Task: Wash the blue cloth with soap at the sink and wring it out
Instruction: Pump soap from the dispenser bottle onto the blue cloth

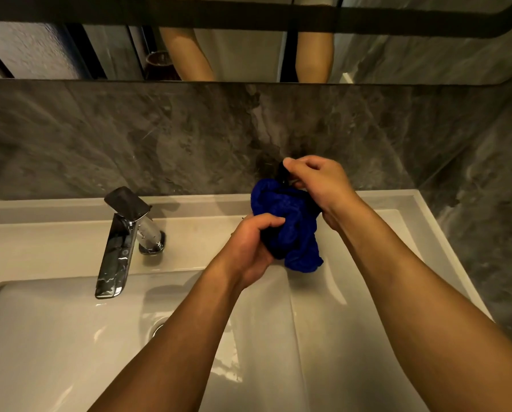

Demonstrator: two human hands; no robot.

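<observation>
Soaping stage by the look of it, wringing not yet begun; no water seen running from the tap [121, 242], no lather visible. Blue cloth [290, 227] bunched into a dark, crumpled wad, likely wet, held up over the back right of the sink [55, 337], near the stone wall. Left hand [248, 248] curled round the lower part of the wad, a firm grip. Right hand [317, 182] above it, fingers curled on a small dark thing at the top, perhaps a soap pump head, hard to tell. Rinsing and twisting out left to do
</observation>
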